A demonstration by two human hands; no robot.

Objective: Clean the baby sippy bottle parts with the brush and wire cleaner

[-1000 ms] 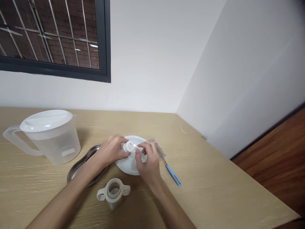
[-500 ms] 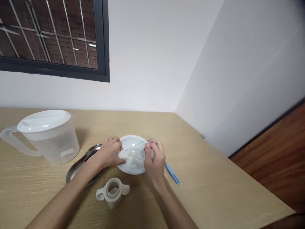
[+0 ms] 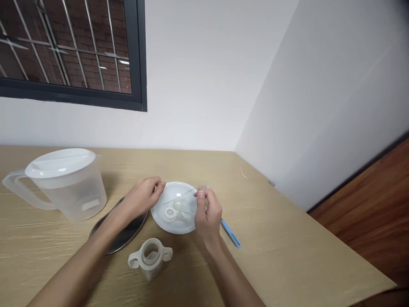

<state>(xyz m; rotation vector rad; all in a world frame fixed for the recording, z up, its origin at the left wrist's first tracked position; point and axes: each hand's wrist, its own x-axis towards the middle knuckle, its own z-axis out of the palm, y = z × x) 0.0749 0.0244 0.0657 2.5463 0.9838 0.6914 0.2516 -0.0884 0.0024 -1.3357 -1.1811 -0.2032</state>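
A white plate [image 3: 156, 215] stands on the table with a white ring-shaped lid part [image 3: 170, 213] and translucent pieces lying in it. My right hand [image 3: 207, 215] is at the plate's right side, closed in a pinch on a thin wire brush [image 3: 179, 196]. Its wire slants over the plate, and clear bristles show beyond my fingers. At the plate's upper left rim is my left hand [image 3: 145, 197], thumb and fingers curled together; whether anything is between them is hidden. Below the plate stands a cream two-handled cup [image 3: 151, 258], its top open.
A lidded clear plastic jug [image 3: 68, 187] stands at the left. My left forearm passes over a curved metal tray [image 3: 129, 234]. A blue-handled tool [image 3: 230, 233] lies right of my right hand. Farther back is a thin white strip [image 3: 243, 172] near the wall.
My left hand has let go of the white lid part, which now lies in the plate, and has moved up and left to the rim. My right hand still holds the brush.
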